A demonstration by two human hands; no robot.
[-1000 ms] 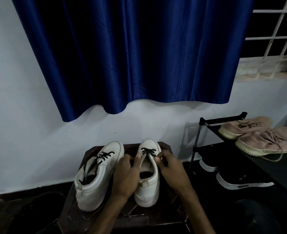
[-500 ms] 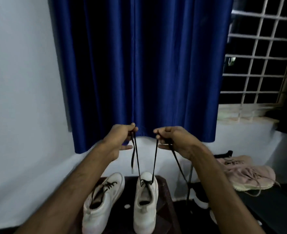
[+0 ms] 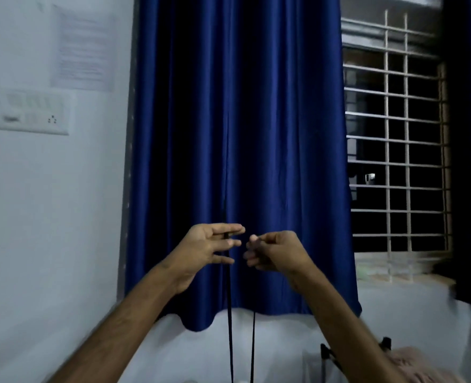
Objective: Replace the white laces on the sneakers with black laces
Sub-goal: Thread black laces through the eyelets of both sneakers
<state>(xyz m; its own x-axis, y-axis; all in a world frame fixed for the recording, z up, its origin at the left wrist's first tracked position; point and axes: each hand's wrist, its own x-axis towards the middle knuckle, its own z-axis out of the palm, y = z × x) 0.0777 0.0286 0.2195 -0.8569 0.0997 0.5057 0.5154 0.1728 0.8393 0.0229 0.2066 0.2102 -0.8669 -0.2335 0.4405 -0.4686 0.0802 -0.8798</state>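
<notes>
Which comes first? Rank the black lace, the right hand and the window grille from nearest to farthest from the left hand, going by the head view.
1. The black lace: crosses the fingers of the left hand and hangs below it.
2. The right hand: just to its right, not touching.
3. The window grille: far off to the right, at the back.

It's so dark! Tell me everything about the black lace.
The black lace is thin and cord-like, hanging in two taut, upright strands out of the picture's bottom. One passes between straight fingers of the left hand; the other rises toward the right hand, which seems to pinch it.
</notes>
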